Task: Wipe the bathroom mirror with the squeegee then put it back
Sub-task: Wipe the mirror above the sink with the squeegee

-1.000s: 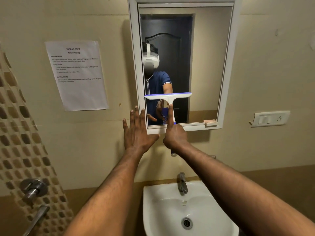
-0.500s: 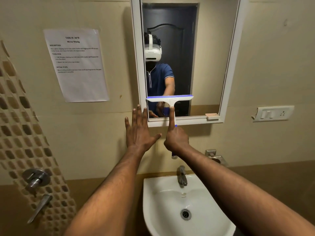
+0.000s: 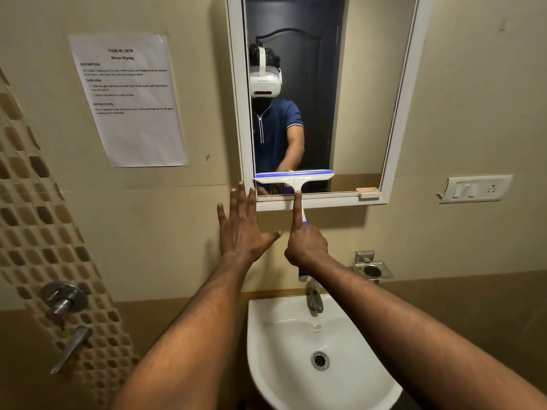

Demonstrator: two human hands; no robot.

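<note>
Plastic squeegee (image 3: 294,176) was judged light, stiff | blade was pressed low on mirror (image 3: 361,84) | handle was gripped by right hand (image 3: 306,247), forefinger extended | left hand (image 3: 242,229) was spread flat, fingers apart.

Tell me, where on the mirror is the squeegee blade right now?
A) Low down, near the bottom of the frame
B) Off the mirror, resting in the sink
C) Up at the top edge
A: the squeegee blade lies across the lower left part of the mirror, just above the bottom of the frame, with the right hand gripping its handle below.
</note>
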